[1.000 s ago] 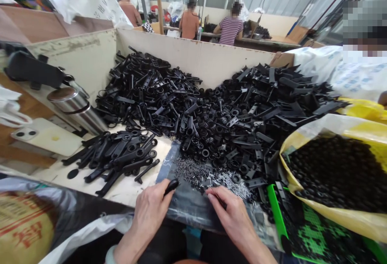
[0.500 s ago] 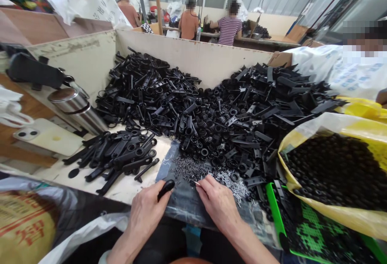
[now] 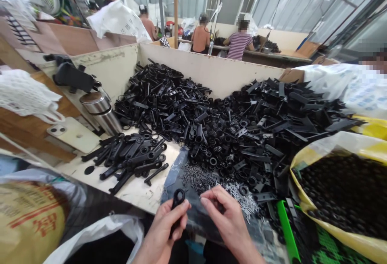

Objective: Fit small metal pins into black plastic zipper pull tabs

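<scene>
My left hand [image 3: 169,225] is closed around a black plastic handle part [image 3: 179,195], whose ringed end stands up above the thumb. To its right, my right hand [image 3: 225,211] is curled with thumb and forefinger close together. What those fingertips hold, if anything, is too small to make out. Just beyond the right hand lie small dark screws [image 3: 196,175] and a heap of silver pins [image 3: 242,197] on a dark mat [image 3: 172,179]. Left of them, a pile of long black handle parts [image 3: 130,157] rests on the pale tabletop.
Black plastic parts [image 3: 169,98] are heaped against the bin's back wall [image 3: 181,60]. At left stand a steel flask [image 3: 101,111] and a phone [image 3: 74,135]. On the right are a yellow sack [image 3: 341,171] of black pieces and a green basket [image 3: 287,231]. People sit working behind.
The view has shifted, so the scene sits lower and further right. My left hand has turned the black part's ringed end upward. The pin seen at my right fingertips no longer shows.
</scene>
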`<state>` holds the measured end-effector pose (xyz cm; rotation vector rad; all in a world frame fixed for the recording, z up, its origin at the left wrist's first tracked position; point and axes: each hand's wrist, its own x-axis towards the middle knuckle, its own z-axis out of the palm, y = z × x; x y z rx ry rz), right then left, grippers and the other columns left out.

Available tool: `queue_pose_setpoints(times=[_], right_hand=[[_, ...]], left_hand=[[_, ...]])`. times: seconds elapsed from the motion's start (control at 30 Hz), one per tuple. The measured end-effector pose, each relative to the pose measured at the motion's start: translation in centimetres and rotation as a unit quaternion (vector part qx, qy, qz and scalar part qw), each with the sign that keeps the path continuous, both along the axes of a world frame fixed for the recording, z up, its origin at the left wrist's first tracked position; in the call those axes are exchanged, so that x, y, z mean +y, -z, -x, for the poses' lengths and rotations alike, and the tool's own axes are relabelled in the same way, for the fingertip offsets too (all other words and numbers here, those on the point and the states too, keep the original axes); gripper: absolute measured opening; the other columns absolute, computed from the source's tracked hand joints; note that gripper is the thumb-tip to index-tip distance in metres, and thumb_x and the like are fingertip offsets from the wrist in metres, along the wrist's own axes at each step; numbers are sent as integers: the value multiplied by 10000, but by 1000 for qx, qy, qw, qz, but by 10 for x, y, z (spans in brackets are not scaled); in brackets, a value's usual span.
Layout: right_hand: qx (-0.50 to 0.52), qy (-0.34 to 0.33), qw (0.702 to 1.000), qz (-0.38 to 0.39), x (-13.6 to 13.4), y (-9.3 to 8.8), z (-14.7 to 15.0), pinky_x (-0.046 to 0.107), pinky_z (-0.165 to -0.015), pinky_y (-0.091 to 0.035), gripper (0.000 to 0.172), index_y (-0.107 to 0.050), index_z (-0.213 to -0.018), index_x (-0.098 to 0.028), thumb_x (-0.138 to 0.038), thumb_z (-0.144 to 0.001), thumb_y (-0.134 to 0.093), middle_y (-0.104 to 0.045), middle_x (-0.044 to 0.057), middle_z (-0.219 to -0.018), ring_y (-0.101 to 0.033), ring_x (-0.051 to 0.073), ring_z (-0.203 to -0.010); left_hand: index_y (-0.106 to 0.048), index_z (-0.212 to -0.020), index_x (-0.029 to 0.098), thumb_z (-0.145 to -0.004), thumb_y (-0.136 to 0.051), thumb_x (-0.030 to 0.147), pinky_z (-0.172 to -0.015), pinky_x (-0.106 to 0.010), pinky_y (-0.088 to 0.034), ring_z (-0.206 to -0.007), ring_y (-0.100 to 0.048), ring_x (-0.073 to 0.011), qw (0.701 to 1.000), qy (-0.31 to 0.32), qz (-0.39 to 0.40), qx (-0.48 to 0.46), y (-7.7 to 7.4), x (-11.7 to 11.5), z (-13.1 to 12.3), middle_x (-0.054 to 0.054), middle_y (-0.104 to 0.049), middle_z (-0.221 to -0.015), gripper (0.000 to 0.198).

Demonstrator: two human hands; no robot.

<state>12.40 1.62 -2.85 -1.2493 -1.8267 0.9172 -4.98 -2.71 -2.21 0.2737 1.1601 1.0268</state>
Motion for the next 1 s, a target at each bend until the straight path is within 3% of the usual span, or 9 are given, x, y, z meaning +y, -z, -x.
queue_pose_setpoints(times=[0.2, 0.63, 1.0], right_hand=[[71, -17, 997, -12, -7, -11, 14, 239, -553, -452, 232, -723, -807, -210, -334, -967, -610, -652, 22, -736, -605, 157, -624], [75, -17, 997, -21, -11, -9, 13, 239, -552, -452, 211, -713, -800, -212, -292, -969, -617, -665, 24, -739, -606, 156, -628], [105, -11, 994, -5, -13, -4, 12, 226, -567, -445, 175, -720, -822, -200, -268, -957, -631, -648, 11, -744, -600, 145, -640]], left_hand=[[-618, -681, 153, -611, -898, 503, -418, -159, -178, -359, -282, 6, 999, -10, 2, -37, -3, 2, -8, 79, -506, -456, 454], [-637, -694, 147, -605, -898, 483, -438, -168, -158, -371, -293, 4, 999, -21, 5, -34, -9, 0, -14, 74, -507, -448, 434], [-652, -715, 150, -716, -834, 459, -453, -190, -143, -382, -283, -7, 999, -20, -11, -39, -1, -5, -18, 59, -538, -459, 358]])
